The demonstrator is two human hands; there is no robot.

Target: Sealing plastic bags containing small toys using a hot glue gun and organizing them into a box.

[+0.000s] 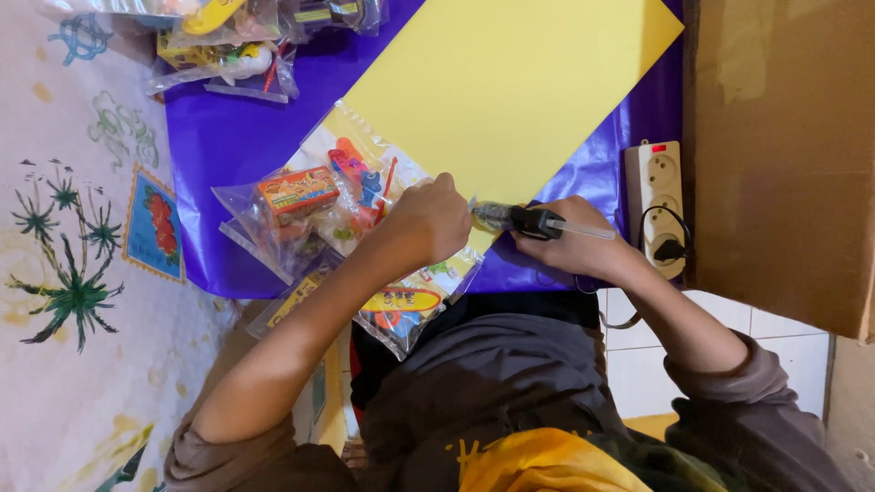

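Observation:
My right hand [574, 239] grips a black hot glue gun [524, 220] with a clear glue stick poking out of its back; the nozzle points left toward the edge of a large yellow sheet [510, 82]. My left hand [428, 219] presses down on a clear plastic bag of small colourful toys [314, 200] that lies against the near corner of the yellow sheet, fingers curled on the bag's edge just beside the gun's nozzle. Both lie on a shiny purple sheet [219, 137].
A white power strip [658, 196] with a black plug sits right of my right hand. A brown cardboard wall [784, 155] stands at the right. More bagged toys [228, 41] lie at the top left. A patterned cloth [73, 228] covers the left.

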